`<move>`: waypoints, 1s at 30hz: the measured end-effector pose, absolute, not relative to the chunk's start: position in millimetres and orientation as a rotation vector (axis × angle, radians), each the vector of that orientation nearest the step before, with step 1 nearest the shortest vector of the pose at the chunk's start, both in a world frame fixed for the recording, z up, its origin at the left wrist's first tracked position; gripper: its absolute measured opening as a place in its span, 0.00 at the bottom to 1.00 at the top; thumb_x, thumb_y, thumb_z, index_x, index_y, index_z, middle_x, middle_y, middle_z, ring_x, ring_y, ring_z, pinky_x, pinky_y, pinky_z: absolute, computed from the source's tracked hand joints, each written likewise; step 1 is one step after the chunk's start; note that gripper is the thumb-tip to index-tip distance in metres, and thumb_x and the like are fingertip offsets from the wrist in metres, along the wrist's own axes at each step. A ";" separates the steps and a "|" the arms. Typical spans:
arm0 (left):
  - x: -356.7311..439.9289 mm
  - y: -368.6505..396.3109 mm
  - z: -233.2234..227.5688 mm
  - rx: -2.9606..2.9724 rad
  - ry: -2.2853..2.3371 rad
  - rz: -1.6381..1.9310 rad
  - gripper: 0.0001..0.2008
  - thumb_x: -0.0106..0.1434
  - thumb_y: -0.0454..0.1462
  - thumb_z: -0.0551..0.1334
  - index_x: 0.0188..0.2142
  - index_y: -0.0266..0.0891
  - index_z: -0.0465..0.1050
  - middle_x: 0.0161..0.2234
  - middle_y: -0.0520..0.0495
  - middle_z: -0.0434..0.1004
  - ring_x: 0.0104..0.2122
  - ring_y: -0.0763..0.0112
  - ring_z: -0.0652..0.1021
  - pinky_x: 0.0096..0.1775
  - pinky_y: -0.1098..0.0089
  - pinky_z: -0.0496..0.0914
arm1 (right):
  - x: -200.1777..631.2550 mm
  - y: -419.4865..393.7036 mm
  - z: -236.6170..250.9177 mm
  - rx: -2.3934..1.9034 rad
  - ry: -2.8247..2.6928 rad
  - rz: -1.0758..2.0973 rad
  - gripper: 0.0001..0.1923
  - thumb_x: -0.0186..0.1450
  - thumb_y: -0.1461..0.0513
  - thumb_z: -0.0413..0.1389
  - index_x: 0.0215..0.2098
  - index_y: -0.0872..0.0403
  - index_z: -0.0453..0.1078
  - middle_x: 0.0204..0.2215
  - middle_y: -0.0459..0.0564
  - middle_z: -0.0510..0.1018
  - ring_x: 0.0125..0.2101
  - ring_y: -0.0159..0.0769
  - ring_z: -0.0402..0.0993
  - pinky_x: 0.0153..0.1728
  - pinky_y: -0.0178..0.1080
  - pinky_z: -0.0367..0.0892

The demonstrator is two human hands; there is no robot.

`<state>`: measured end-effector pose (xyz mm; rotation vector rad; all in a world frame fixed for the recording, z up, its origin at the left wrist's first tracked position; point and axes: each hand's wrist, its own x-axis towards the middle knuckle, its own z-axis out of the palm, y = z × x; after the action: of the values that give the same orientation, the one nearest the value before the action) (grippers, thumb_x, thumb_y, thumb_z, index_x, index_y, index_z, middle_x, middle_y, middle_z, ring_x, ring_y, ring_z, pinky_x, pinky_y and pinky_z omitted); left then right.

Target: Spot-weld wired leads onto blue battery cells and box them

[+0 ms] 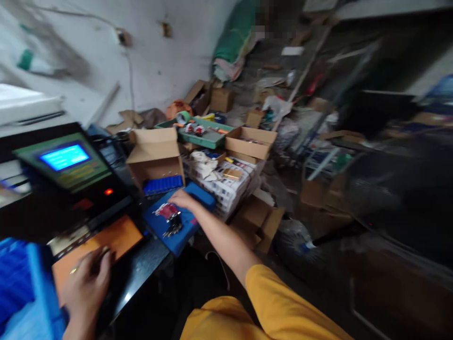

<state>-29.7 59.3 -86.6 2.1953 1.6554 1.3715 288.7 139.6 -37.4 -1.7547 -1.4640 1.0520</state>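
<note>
Occupying a spot beside a dark bench edge in a crowded workshop, a blue tray [180,244] bears a cluster of red pieces [167,211] and, touching or just beside it on the wearer's side, a cluster of black pieces [173,224], both tipped with something pale. The right hand [182,199], at the end of a bare forearm and a yellow sleeve [279,293], is by far the nearer: its fingertips are at the upper right edge of the red pieces, which lie just left of the grip and slightly toward the body. The black pieces slant from upper right to lower left, while the red ones spread more sideways. The right fingers are bent and bunched narrowly together; whether they pinch a piece or only touch the heap, one cannot tell. Well apart on the other side, the left hand [87,278], a ring on one finger, is over an orange board [123,233] in front of a machine with a lit screen [64,157]. Its thumb and fingers curl close, leaving a narrow, shadowed gap, and blur hides whether anything is held. Behind the tray, an open carton [154,144] contains a row of blue cylinders [163,184]
</note>
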 end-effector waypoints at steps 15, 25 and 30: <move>-21.7 60.7 -76.0 2.115 1.792 1.374 0.15 0.64 0.47 0.60 0.38 0.39 0.76 0.37 0.44 0.80 0.38 0.64 0.80 0.40 0.67 0.72 | 285.4 154.3 0.5 -1.123 -0.945 1.175 0.16 0.49 0.56 0.64 0.20 0.54 0.61 0.14 0.38 0.61 0.14 0.22 0.55 0.13 0.26 0.45; 19.1 47.3 -49.5 1.883 1.463 1.565 0.13 0.62 0.45 0.64 0.42 0.41 0.77 0.40 0.43 0.81 0.42 0.62 0.80 0.48 0.59 0.72 | 220.3 131.5 8.4 -1.019 -0.995 1.232 0.17 0.51 0.52 0.64 0.23 0.53 0.62 0.13 0.37 0.62 0.13 0.22 0.53 0.13 0.27 0.45; 40.3 52.7 -46.1 1.527 1.406 1.532 0.14 0.59 0.45 0.66 0.41 0.41 0.78 0.39 0.43 0.82 0.36 0.65 0.79 0.41 0.64 0.74 | 181.5 120.2 9.4 -0.932 -1.044 1.306 0.19 0.53 0.51 0.64 0.23 0.53 0.61 0.13 0.37 0.60 0.13 0.22 0.54 0.14 0.27 0.46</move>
<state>40.3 52.7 -46.1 1.5273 1.4056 1.5317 181.5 120.2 9.4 -0.9317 -1.0442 1.3059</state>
